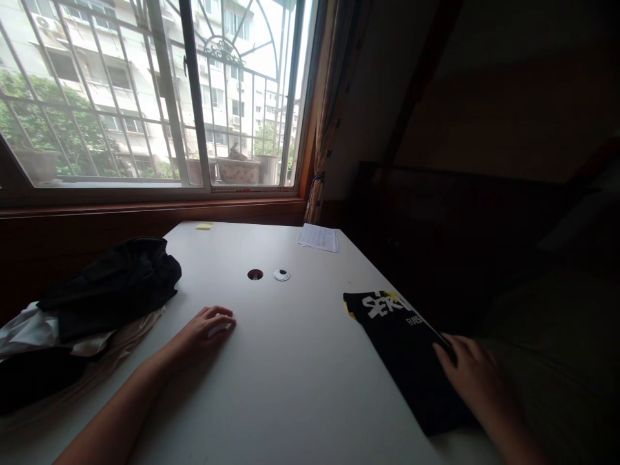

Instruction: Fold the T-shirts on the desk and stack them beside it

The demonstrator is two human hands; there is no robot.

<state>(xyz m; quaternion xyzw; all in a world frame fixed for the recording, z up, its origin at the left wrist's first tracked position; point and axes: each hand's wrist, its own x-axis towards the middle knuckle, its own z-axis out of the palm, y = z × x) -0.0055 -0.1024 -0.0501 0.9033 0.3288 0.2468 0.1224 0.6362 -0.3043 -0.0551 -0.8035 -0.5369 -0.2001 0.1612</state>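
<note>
My left hand (208, 326) rests on the white table (290, 361) with its fingers bent and slightly apart. Nothing shows in it; bare tabletop is visible beneath the fingers. At the right edge of the table lies a folded black shirt (402, 361) with white lettering and yellow bits near its far end. My right hand (475, 368) has its thumb and fingers closed on the shirt's right side, partly in shadow. A heap of black clothes (116, 278) is on the left, with white and beige fabric (29, 332) under it.
Papers (318, 237) lie by the far right corner, a yellow note (204, 226) by the far left. A round hole (255, 274) in the tabletop has its white cover (281, 275) beside it. Beyond stands a barred window (232, 97) with a tied curtain (322, 129).
</note>
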